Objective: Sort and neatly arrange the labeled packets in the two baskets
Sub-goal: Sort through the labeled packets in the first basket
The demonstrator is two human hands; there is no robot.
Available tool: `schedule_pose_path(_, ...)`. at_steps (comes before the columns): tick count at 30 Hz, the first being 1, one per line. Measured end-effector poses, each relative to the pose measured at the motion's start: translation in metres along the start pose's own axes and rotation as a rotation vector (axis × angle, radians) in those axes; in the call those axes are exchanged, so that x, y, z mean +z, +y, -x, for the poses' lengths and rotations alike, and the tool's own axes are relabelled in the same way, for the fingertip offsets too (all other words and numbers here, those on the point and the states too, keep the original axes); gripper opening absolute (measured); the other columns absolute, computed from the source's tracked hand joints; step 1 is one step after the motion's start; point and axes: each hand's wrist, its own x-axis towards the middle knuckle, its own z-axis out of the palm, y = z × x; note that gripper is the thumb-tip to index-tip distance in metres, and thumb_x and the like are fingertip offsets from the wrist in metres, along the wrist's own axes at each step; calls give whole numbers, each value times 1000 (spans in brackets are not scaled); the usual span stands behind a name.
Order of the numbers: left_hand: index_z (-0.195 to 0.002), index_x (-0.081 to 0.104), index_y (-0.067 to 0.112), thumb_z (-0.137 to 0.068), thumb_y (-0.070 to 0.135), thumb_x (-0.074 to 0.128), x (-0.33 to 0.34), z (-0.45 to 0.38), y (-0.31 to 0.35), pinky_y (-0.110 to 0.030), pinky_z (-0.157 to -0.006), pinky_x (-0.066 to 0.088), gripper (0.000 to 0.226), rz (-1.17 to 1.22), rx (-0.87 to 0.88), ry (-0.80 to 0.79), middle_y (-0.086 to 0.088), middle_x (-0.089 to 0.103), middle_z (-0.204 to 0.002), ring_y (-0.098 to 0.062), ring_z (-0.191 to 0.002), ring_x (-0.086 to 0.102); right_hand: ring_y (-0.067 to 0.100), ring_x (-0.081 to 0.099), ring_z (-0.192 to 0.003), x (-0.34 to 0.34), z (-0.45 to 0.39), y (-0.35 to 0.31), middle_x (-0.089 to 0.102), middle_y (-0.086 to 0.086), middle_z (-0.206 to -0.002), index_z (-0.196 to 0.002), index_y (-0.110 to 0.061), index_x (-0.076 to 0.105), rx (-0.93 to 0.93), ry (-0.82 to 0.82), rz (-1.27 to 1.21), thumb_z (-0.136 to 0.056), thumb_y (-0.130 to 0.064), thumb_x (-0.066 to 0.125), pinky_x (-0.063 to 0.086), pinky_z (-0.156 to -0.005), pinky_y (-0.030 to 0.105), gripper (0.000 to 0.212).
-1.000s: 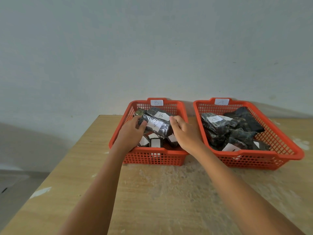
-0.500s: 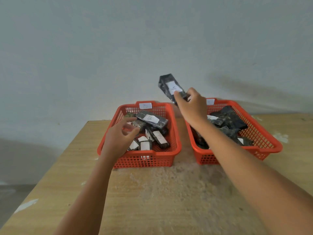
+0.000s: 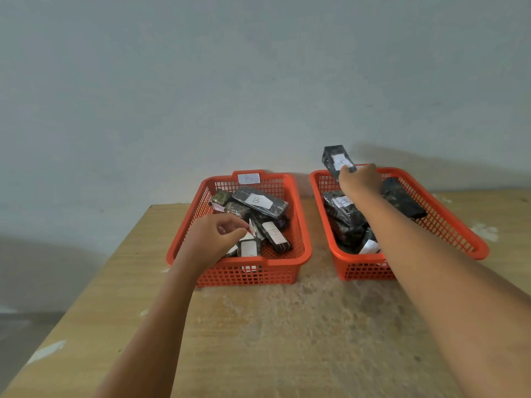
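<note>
Two orange mesh baskets stand side by side on a wooden table. The left basket (image 3: 298, 225), tagged B, holds several dark packets with white labels; one marked B (image 3: 258, 201) lies on top. My left hand (image 3: 214, 239) hovers over its near-left part with fingers loosely curled and nothing in them. My right hand (image 3: 359, 182) grips a dark packet labelled A (image 3: 334, 158) above the far-left corner of the right basket (image 3: 459, 234). That basket holds several dark packets, among them one with a white label (image 3: 343, 209) partly hidden by my forearm.
The wooden table (image 3: 273, 340) has a worn pale patch in front of the baskets. Its left edge drops to a grey floor (image 3: 34, 282). A plain grey wall rises right behind the baskets.
My right hand lifted a packet out of the left basket and carried it right, over the right basket. My left hand let go and stayed above the left basket.
</note>
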Motion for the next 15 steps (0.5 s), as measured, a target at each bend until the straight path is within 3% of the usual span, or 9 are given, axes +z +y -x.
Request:
schedule_pose_path(4, -94, 79, 36, -92, 34, 71, -1, 1, 1, -30, -64, 59, 9, -4, -14, -26, 17, 75, -79, -10, -71, 69, 29, 62, -118, 8, -9, 0, 58, 14, -137, -147, 0, 39, 184, -75, -176, -97, -22, 58, 48, -76, 30, 58)
schedule_pose_path(6, -94, 80, 35, -92, 34, 71, -1, 1, 1, -31, -65, 60, 9, -6, -19, -26, 18, 75, -79, -11, -70, 69, 32, 59, -122, 9, -6, -2, 54, 18, -140, -150, 0, 33, 166, -99, -84, -96, -15, 59, 52, -83, 33, 62)
schedule_pose_path(9, -93, 80, 35, -93, 33, 70, -1, -1, 0, -21, -59, 51, 10, 1, -25, -25, 20, 74, -75, -2, -66, 65, 39, 48, -131, 11, 5, -1, 45, 22, -143, -147, -2, 35, -122, 2, 317, -89, -10, 67, 50, -101, 50, 66)
schedule_pose_path(12, -93, 78, 36, -94, 31, 70, 0, -2, -1, -12, -50, 41, 10, -1, -69, 22, 17, 69, -69, 4, -52, 56, 33, 56, -114, 29, 25, -6, 57, 13, -119, -118, -5, 57, -585, 131, 507, -87, -4, 61, 49, -99, 47, 31)
schedule_pose_path(15, -96, 77, 33, -95, 27, 66, 1, -2, -7, -13, -44, 34, 12, -36, -211, 173, 14, 68, -74, 0, -44, 50, 24, 56, -116, 51, 60, -25, 60, 4, -115, -110, -9, 63, -767, -116, 341, -88, 1, 57, 46, -103, 36, 25)
